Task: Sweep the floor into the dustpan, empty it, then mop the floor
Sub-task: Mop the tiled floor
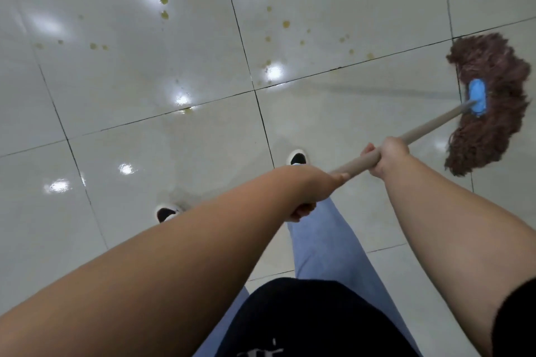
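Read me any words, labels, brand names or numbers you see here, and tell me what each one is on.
No text can be read.
Black top: a white printed mark at its lower edge, cut off by the frame and too blurred to read.
Mop, its blue clamp, the handle and the floor tiles: no lettering visible.

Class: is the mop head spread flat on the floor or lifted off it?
Spread flat. The brown mop head fans out on the tiles either side of its blue clamp.

mop handle (429, 127) upper end hidden inside left hand (311, 191), left shoe (166, 213) half covered by forearm
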Available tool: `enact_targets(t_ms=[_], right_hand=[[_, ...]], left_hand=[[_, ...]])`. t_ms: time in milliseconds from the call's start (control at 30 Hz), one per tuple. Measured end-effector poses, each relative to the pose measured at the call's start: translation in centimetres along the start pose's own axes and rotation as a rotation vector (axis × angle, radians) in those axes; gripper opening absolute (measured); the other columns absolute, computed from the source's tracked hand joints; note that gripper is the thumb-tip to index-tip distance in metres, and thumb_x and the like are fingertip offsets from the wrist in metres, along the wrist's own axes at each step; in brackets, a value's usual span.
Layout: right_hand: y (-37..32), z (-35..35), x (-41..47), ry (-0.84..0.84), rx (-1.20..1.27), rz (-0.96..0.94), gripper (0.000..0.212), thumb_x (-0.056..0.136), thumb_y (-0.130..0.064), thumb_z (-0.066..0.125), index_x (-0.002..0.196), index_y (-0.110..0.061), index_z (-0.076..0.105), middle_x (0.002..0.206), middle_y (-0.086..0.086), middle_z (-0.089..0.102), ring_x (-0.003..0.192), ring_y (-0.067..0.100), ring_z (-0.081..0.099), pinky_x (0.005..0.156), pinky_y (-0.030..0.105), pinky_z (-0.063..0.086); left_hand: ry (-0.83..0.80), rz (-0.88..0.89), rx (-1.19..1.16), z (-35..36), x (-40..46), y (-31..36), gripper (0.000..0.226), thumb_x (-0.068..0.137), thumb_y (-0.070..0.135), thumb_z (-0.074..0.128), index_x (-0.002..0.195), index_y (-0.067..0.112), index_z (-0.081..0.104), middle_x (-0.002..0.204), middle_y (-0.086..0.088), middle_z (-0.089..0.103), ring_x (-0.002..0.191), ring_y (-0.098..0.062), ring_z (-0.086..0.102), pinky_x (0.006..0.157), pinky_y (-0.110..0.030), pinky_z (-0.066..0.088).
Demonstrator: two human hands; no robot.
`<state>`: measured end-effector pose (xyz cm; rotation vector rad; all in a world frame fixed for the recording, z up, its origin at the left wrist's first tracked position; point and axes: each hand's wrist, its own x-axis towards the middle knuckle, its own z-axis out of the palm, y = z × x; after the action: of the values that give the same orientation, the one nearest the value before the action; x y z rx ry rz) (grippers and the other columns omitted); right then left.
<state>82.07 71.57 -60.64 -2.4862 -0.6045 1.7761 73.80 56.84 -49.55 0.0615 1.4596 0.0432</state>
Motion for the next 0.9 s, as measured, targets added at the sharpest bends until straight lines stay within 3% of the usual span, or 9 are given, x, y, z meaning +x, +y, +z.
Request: enact_targets(t_ms=[133,333,433,567,733,900], right_hand=[[4.8,4.6,-3.2,-0.101,0.0,0.02,0.029,0.102,-0.015,0.024,0.075,-0.008,0.029,0.072,0.008,0.038,0.053,0.01,0.038,0.028,0.01,0.036],[18.6,13.8,-11.8,-0.148,-0.092,0.109,0.025,0.101,-0.019,0.027,0.08,-0.007,0.035,0.069,0.009,0.044,0.051,0.011,0.043,0.027,0.016,0.041],[26.0,19.7,-18.0,-0.225,-0.116,0.12,0.013,0.1,-0.017,0.028,0.101,-0.01,0.039,0.069,0.008,0.049,0.05,0.011,0.047,0.028,0.021,0.045],[33.9,26.1,-25.3,-0.308,-0.107,0.182,0.028,0.099,-0.015,0.031,0.125,-0.009,0.04,0.068,0.011,0.049,0.048,0.015,0.049,0.028,0.023,0.046],[37.8,27.6,-27.2,-0.279,-0.16,0.168,0.034,0.097,-0.008,0.033,0.131,-0.007,0.038,0.068,0.013,0.05,0.045,0.017,0.051,0.034,0.028,0.045],[38.0,25.9,-23.9,-0.227,-0.186,0.144,0.036,0.097,-0.008,0.033,0.132,-0.007,0.04,0.089,0.014,0.055,0.048,0.018,0.053,0.027,0.022,0.045]], left_hand=[[0.096,0.014,0.048,-4.1,-1.5,-7.2,0.064,0.079,0.074,0.04,0.066,0.011,0.043,0.039,0.001,0.035,0.031,-0.014,0.029,0.038,-0.013,0.028],[0.218,-0.004,0.162,-9.4,-6.3,-24.7,0.069,0.079,0.076,0.035,0.06,0.01,0.047,0.025,0.005,0.036,0.025,-0.012,0.032,0.036,-0.013,0.034],[0.241,-0.077,0.138,-13.5,-10.1,-34.2,0.07,0.077,0.077,0.037,0.059,0.01,0.046,0.028,0.004,0.036,0.025,-0.013,0.03,0.037,-0.013,0.032],[0.245,-0.252,0.098,-17.7,-15.2,-44.2,0.071,0.073,0.082,0.035,0.06,0.012,0.04,0.032,0.003,0.035,0.026,-0.016,0.03,0.037,-0.012,0.03],[0.246,-0.343,0.086,-17.6,-15.2,-48.7,0.073,0.068,0.086,0.032,0.059,0.014,0.037,0.033,0.003,0.035,0.026,-0.015,0.028,0.04,-0.011,0.03],[0.216,-0.326,0.025,-14.3,-12.2,-48.1,0.073,0.068,0.085,0.035,0.059,0.013,0.037,0.029,0.004,0.032,0.024,-0.014,0.026,0.04,-0.01,0.028]])
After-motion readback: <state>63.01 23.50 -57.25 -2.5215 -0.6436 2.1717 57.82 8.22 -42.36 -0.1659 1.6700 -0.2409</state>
